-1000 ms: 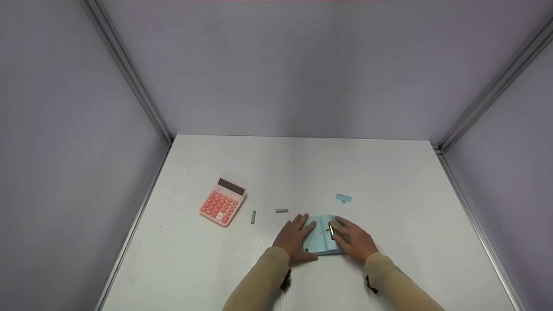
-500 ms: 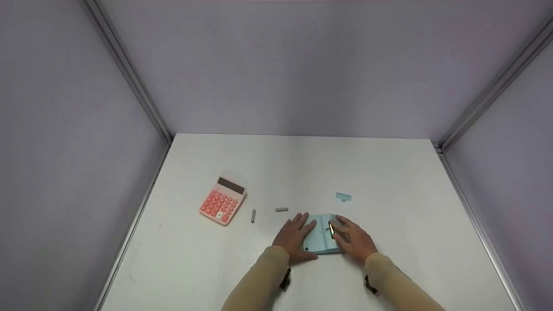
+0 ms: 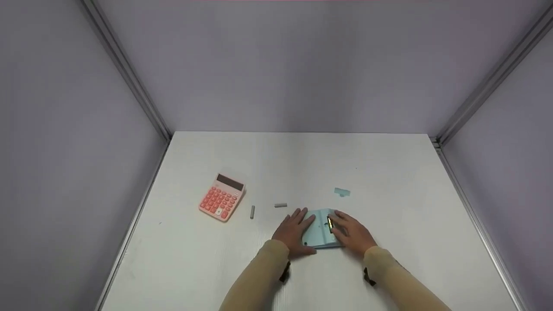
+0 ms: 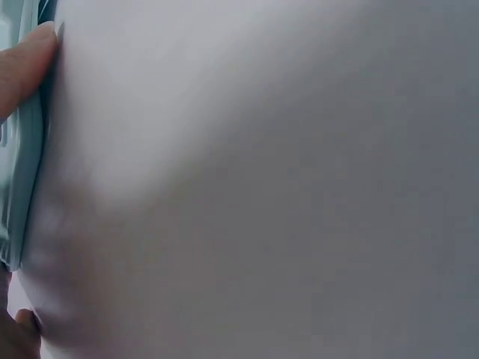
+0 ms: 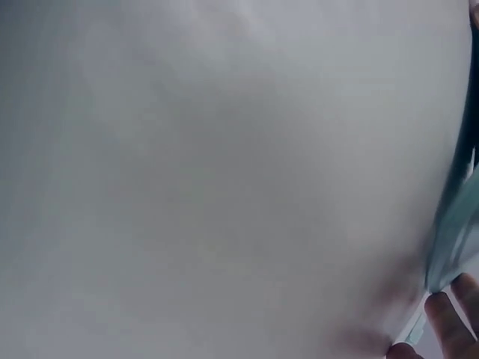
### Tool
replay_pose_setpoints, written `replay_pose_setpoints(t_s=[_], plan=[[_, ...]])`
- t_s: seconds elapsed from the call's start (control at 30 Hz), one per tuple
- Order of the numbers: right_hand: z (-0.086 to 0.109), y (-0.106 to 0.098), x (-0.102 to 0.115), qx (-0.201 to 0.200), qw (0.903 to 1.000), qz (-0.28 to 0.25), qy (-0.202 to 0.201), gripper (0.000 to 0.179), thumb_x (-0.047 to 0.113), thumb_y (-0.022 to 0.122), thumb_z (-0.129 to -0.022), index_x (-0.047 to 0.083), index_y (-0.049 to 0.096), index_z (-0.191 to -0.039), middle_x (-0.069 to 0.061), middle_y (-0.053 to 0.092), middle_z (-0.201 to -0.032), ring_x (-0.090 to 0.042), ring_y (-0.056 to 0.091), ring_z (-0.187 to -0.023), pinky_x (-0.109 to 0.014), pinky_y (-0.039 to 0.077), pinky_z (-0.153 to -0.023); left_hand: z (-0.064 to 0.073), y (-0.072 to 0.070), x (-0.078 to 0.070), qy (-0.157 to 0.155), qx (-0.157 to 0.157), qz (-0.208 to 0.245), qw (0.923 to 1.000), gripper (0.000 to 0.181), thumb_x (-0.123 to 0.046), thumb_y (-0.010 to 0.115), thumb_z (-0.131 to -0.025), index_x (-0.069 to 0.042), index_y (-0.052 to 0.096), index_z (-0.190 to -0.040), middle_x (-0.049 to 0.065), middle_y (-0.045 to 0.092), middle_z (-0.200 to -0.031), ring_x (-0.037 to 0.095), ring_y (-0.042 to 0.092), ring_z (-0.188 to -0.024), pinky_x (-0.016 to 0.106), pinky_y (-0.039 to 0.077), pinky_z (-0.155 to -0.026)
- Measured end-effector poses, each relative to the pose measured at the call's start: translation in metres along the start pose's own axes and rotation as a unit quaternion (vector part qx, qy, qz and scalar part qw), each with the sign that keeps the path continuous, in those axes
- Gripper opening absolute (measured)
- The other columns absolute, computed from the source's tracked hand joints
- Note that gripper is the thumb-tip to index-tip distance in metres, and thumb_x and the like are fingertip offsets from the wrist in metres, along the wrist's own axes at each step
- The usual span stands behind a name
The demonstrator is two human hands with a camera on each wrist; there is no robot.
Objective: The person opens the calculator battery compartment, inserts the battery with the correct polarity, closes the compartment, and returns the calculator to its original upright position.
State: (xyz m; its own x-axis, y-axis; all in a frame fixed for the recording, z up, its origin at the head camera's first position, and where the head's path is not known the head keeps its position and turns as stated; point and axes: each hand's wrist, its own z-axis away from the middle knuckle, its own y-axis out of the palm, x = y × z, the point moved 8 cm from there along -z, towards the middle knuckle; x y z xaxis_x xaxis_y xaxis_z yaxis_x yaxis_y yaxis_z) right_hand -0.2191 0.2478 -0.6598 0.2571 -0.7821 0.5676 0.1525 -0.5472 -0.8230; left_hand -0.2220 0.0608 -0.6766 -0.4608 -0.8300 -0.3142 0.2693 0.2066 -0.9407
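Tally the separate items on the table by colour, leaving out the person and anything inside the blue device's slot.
Pink: 1 (calculator)
Grey: 2 (small cylinders)
Light blue: 2 (device between the hands, small loose piece)
Total: 5

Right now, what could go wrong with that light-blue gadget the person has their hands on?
1. The right hand is at the open slot of the light-blue device; a slip there might shift the device or scrape the slot.
2. A gray cylinder, apparently a battery, lies loose beyond the left hand; a bump could roll it.
3. The small tabbed light-blue piece, probably the slot's cover, lies apart and could get brushed away.
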Motion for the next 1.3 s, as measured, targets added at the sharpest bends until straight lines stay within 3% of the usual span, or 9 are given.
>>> replay_pose_setpoints(t_s=[0.1,0.33,0.57,0.73,0.93,1.3], plan=[[-0.003,-0.001,0.001,0.010,0.9999,0.006,0.001,0.051,0.043,0.058,-0.095,0.028,0.049,-0.143,-0.003,0.041,-0.149,-0.030,0.038,-0.136,-0.052,0.034,-0.108,0.001,-0.005,-0.001,0.002,0.004,-0.011,0.9999,0.104,-0.073,0.066,-0.071,-0.033,0.019,-0.154,-0.001,0.012,-0.161,0.021,0.009,-0.147,0.040,0.018,-0.117],[-0.006,-0.002,0.005,0.033,0.9992,0.018,-0.015,0.053,0.043,0.059,-0.094,0.026,0.048,-0.143,-0.005,0.041,-0.149,-0.031,0.038,-0.136,-0.053,0.034,-0.107,-0.001,0.000,0.003,0.005,-0.005,-0.041,0.9991,0.108,-0.079,0.060,-0.069,-0.034,0.013,-0.155,-0.001,0.009,-0.162,0.019,0.007,-0.147,0.037,0.019,-0.117],[-0.007,-0.009,0.003,0.057,0.9983,0.009,-0.007,0.057,0.043,0.060,-0.093,0.024,0.046,-0.145,-0.002,0.043,-0.147,-0.027,0.038,-0.136,-0.049,0.033,-0.109,0.002,-0.013,0.000,0.006,0.002,-0.031,0.9995,0.115,-0.076,0.067,-0.067,-0.027,0.013,-0.156,0.005,0.011,-0.161,0.023,0.009,-0.147,0.038,0.018,-0.117],[-0.010,-0.017,0.004,0.052,0.9983,0.008,-0.024,0.058,0.042,0.062,-0.092,0.021,0.046,-0.144,-0.004,0.047,-0.144,-0.027,0.041,-0.134,-0.049,0.034,-0.108,0.000,-0.010,0.009,0.003,0.009,-0.045,0.9989,0.120,-0.082,0.062,-0.064,-0.026,0.010,-0.156,0.004,0.011,-0.161,0.020,0.008,-0.147,0.039,0.016,-0.117],[-0.012,-0.028,-0.003,0.049,0.9986,0.016,-0.007,0.061,0.045,0.063,-0.091,0.025,0.045,-0.145,-0.002,0.045,-0.146,-0.026,0.039,-0.136,-0.049,0.033,-0.109,0.003,-0.002,0.018,-0.006,0.021,-0.075,0.9970,0.116,-0.085,0.057,-0.064,-0.031,0.010,-0.155,0.001,0.010,-0.161,0.020,0.007,-0.147,0.042,0.014,-0.117],[-0.017,-0.050,-0.014,0.017,0.9994,0.026,0.014,0.068,0.046,0.065,-0.089,0.023,0.040,-0.148,-0.011,0.037,-0.150,-0.034,0.032,-0.138,-0.055,0.028,-0.110,0.009,0.007,0.018,-0.010,0.011,-0.103,0.9945,0.114,-0.091,0.047,-0.064,-0.037,0.003,-0.154,0.001,0.002,-0.162,0.024,0.002,-0.147,0.052,0.013,-0.116]])
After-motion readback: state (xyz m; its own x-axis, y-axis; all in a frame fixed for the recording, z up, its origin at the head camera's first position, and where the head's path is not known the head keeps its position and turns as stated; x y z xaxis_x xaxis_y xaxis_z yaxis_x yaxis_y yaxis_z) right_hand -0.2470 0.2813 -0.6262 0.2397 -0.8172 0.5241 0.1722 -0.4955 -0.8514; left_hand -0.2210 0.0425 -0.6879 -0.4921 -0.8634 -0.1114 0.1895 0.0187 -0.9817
